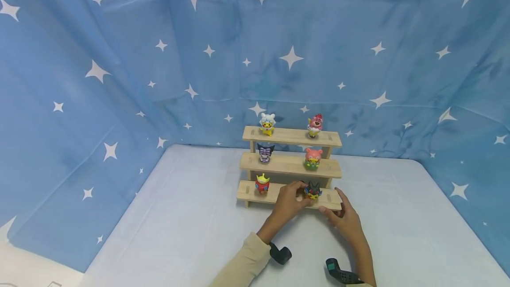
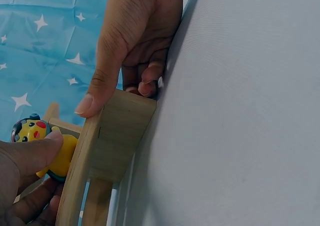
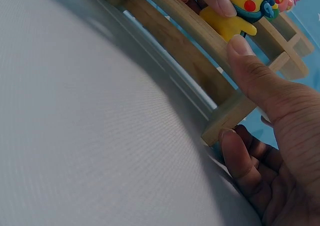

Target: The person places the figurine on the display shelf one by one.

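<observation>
A small yellow figurine with a dark, pointed-ear hood (image 1: 313, 190) stands at the right part of the lowest step of a three-tier wooden display stand (image 1: 245, 192). My left hand (image 1: 287, 202) pinches it, the thumb across its yellow body in the left wrist view and the fingers behind. Around the right end of that same step, my right hand (image 1: 348, 222) grips the wood. Its thumb (image 3: 241, 45) lies at the step's front edge near the figurine, and a curled finger (image 3: 236, 153) meets the end leg low down.
On the lowest step's left stands a red figurine with a yellow top (image 1: 262, 184). The middle step bears a purple-black figurine (image 1: 264, 154) and a pink-hooded one (image 1: 313, 158); the top step, a white-hooded one (image 1: 267, 124) and a pink-red one (image 1: 314, 126). A starry blue curtain (image 1: 223, 74) hangs behind the white table (image 1: 191, 216).
</observation>
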Available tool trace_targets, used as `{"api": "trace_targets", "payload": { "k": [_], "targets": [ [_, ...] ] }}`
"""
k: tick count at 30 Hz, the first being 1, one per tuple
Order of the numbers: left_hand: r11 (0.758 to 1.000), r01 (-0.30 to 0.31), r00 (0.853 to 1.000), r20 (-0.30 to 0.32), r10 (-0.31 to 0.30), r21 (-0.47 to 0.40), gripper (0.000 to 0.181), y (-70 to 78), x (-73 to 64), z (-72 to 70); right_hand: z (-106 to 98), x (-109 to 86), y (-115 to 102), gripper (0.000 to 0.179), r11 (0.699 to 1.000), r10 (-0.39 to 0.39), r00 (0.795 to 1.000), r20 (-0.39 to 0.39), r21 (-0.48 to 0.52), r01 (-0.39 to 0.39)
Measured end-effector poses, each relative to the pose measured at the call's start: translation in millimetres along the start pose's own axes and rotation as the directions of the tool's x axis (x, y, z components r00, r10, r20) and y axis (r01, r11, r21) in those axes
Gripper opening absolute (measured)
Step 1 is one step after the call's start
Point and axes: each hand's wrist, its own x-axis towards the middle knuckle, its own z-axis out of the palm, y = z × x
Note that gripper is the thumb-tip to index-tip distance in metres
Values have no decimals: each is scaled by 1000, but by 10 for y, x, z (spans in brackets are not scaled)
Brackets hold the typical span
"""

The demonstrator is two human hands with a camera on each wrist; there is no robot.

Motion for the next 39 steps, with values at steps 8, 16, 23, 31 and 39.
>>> {"api": "trace_targets", "payload": {
  "k": [8,16,23,31,39],
  "targets": [
    [1000,-7,1000,-10,7,2,37,-10,-3,11,3,14,29,91,1000,-11,1000,2,0,11],
    [1000,9,1000,-19,-8,21,38,-15,-10,33,2,11,41,90,1000,-18,1000,-3,-6,18],
    [1000,9,1000,-13,-9,15,37,-7,-9,21,7,9,33,91,1000,-9,1000,-9,-14,9],
    [1000,8,1000,-7,-8,1,37,-5,-6,13,9,18,40,91,1000,-9,1000,-5,-9,9],
    [1000,19,1000,-11,-19,-1,37,14,-4,15,15,40,74,92,1000,-16,1000,-7,1,16]
  ]
}}
